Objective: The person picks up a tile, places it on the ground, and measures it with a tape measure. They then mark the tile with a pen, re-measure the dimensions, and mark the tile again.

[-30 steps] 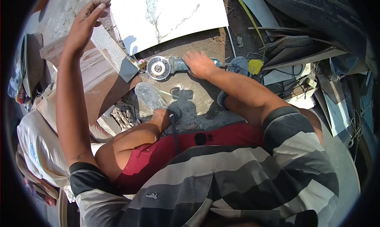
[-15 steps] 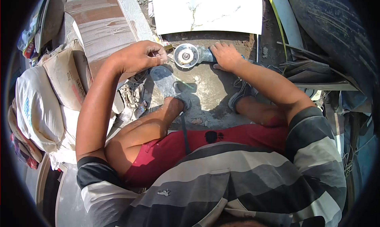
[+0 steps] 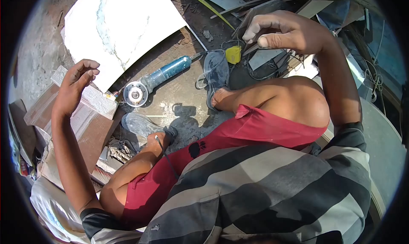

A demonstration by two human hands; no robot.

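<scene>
My left hand [image 3: 78, 83] is raised at the left, beside the white marbled slab [image 3: 123, 27]. Its fingers are loosely curled, apart from the thumb, and nothing shows in them. At the upper right, my right hand [image 3: 283, 32] hovers over scrap pieces, fingers bent and thumb apart, with no held object visible. A thin dark piece lies close to its fingertips; contact is unclear. The blue angle grinder [image 3: 166, 72] rests on the ground between my hands, its round disc [image 3: 136, 93] facing up. Near my right hand is a yellow tape measure [image 3: 233, 55].
Brown ribbed tiles [image 3: 87, 116] lie at the left, with a white sack [image 3: 53, 203] below them. My shoes [image 3: 216, 71] are close to the grinder. Cords and broken boards [image 3: 313, 7] crowd the upper right. A long yellow strip [image 3: 206, 6] runs across the top.
The view has turned toward the right. My right hand has let go of the grinder and moved right and up to the scrap. My left hand is farther from the grinder.
</scene>
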